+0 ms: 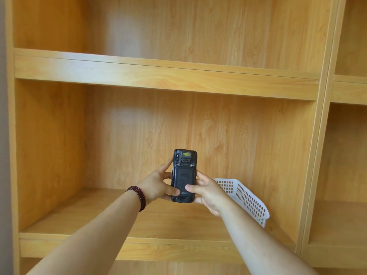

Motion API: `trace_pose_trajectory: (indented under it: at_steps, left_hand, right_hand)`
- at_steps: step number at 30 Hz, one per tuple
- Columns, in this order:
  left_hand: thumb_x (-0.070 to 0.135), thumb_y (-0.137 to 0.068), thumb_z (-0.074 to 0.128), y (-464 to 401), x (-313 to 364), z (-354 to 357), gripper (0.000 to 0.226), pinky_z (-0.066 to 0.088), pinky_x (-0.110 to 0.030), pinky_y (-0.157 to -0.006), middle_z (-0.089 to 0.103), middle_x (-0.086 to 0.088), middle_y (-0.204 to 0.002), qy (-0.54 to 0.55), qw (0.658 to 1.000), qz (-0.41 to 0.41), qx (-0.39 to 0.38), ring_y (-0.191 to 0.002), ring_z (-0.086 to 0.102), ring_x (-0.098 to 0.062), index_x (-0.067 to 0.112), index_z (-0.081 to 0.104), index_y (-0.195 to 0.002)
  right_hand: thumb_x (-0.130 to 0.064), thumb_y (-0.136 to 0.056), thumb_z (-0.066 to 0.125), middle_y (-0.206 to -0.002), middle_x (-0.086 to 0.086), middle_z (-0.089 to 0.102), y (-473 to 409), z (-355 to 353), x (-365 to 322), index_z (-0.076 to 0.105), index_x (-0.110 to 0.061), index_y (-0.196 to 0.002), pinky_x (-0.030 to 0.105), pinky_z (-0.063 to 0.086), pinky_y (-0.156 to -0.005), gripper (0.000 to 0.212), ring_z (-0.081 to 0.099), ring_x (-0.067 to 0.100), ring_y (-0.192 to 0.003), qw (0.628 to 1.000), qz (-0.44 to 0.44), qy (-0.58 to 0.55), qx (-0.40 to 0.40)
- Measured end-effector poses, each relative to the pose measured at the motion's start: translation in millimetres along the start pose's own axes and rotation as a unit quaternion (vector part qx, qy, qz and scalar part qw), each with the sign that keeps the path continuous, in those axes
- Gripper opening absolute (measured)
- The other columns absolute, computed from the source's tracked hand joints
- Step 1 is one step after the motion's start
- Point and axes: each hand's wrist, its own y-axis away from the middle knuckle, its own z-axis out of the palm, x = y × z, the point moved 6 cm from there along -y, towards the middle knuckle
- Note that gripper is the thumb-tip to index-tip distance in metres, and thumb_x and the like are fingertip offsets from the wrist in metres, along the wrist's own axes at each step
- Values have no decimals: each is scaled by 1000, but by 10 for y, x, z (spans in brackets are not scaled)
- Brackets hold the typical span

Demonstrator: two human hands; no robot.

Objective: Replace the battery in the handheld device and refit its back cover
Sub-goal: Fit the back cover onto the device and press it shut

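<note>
A black handheld device (184, 171) is held upright above a wooden shelf, its back facing me. The back cover (185, 180) sits in place on its lower part, and a yellow label shows near the top. My left hand (155, 186) grips the device's left edge, thumb pressed on the lower cover. My right hand (206, 192) grips the right edge, with its thumb on the cover too. No loose battery is in sight.
A white perforated plastic basket (248, 197) stands on the shelf board (95, 213) just right of my right hand. The wooden shelving unit has an upper shelf (158, 74) and a vertical divider (315, 155) at right. A dark bead bracelet (138, 197) circles my left wrist.
</note>
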Motion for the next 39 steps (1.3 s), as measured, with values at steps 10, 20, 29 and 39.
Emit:
trace_pose_trajectory:
  at_steps: [10, 20, 29, 39]
  left_hand:
    - [18, -89, 70, 18, 37, -8, 43, 62, -48, -69, 71, -9, -112, 40, 998, -4, 51, -95, 72, -26, 16, 52, -128]
    - [35, -95, 58, 28, 15, -6, 28, 62, -46, -65, 71, -12, -110, 47, 996, -22, 76, -95, 72, -25, 15, 60, -116]
    - [24, -86, 72, -79, -198, -21, 41, 61, -36, -64, 71, -15, -111, 49, 989, -76, 117, -89, 73, -26, 8, 58, -122]
    - [6, -84, 73, -204, -470, 39, 26, 61, -34, -60, 73, -18, -101, 64, 976, -154, 140, -86, 73, -29, -5, 64, -107]
  right_hand:
    - [-17, -90, 68, -118, 3, 72, 9, 28, -67, 63, -26, -124, 47, 58, -87, 35, 69, 21, -107, 1000, 4, 12, 12]
    - [-32, -96, 59, -114, 2, 72, 34, 16, -99, 66, -22, -120, 46, 62, -68, 27, 66, 21, -107, 996, 28, 13, 86]
    - [-23, -98, 58, -110, 8, 72, 13, -6, 40, 66, -15, -119, 48, 62, -72, 24, 70, 20, -95, 994, 44, -1, 102]
    - [-20, -89, 71, -95, 10, 73, -148, -196, 338, 68, -6, -101, 35, 61, -61, 19, 72, 23, -82, 982, 109, 31, 152]
